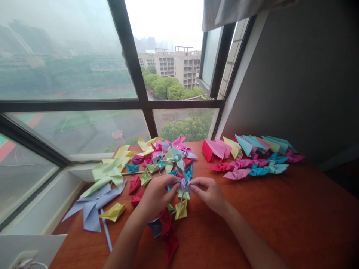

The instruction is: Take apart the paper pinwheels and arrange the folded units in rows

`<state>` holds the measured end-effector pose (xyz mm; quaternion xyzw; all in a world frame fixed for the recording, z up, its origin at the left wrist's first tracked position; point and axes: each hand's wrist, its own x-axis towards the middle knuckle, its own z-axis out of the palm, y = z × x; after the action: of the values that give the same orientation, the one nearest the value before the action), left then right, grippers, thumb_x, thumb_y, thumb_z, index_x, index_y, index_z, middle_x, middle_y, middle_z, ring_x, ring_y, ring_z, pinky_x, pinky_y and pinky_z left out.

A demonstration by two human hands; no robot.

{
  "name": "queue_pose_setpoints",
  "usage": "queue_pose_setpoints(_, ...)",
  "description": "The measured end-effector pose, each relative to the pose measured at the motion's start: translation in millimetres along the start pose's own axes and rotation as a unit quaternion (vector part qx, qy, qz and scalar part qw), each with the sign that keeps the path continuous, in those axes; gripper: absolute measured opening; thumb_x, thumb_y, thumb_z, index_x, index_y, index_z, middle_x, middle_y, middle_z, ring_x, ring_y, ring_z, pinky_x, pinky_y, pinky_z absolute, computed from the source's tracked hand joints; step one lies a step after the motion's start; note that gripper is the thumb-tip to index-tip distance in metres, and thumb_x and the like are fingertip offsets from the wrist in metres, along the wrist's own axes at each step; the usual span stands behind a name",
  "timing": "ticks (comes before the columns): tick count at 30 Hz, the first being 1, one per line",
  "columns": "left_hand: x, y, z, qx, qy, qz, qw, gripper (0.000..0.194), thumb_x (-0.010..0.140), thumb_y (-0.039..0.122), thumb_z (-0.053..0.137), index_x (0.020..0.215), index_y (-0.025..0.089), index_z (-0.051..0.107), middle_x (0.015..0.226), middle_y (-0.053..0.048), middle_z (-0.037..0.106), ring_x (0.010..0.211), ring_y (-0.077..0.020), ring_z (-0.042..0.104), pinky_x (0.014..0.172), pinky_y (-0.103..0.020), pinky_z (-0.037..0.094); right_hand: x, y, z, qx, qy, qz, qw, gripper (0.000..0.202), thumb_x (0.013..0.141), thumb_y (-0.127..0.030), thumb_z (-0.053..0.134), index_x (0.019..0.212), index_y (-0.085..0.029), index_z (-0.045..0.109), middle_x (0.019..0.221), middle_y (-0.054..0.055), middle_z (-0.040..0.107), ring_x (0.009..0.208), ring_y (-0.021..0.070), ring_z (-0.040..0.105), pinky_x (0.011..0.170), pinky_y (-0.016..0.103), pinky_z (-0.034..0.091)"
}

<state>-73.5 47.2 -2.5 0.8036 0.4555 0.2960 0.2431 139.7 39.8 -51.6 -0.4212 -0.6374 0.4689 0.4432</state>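
Between both hands, above the wooden table, is a small lavender folded-paper origami piece [185,185]. My left hand [160,196] pinches its left end, and my right hand [209,192] pinches its right end. A thin lavender strip hangs down from its middle; its exact figure is hard to make out. Just below lies a yellow folded-paper piece [181,209]. Red folded-paper pieces [169,239] and a dark blue one [155,226] lie nearer me, beside my left forearm. Blue and red folded pieces sit right behind the hands, partly hidden by them.
Paper pinwheels in green [108,172] and lavender [97,203] lie at the left of the wooden table [280,216]. Paper planes [220,148] stand at the back right, with a row of folded paper pieces [237,173] before them. An open window [213,59] is behind.
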Motion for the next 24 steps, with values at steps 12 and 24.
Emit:
queue_pose_setpoints(12,-4,6,-5.6,-0.324,-0.147,-0.135,0.925,0.033,0.087,0.044,0.065,0.084,0.012,0.069,0.075,-0.005,0.065,0.071,-0.0165,0.059,0.062,-0.024,0.047,-4,-16,-6,0.227,-0.112,0.097,0.963,0.033,0.075,-0.047,0.077,0.082,-0.014,0.073,0.075,0.002,0.069,0.067,0.0117,0.06,0.065,0.023,0.048)
queue_pose_setpoints(24,-7,0,-3.2,-0.487,-0.117,-0.16,0.85,0.032,0.077,0.043,0.078,0.075,0.012,0.069,0.068,-0.003,0.066,0.062,-0.0125,0.058,0.059,-0.021,0.045,-10,-12,-8,0.313,-0.141,0.1,0.934,0.039,0.07,-0.053,0.081,0.075,-0.015,0.071,0.066,0.002,0.067,0.059,0.0114,0.058,0.061,0.023,0.045)
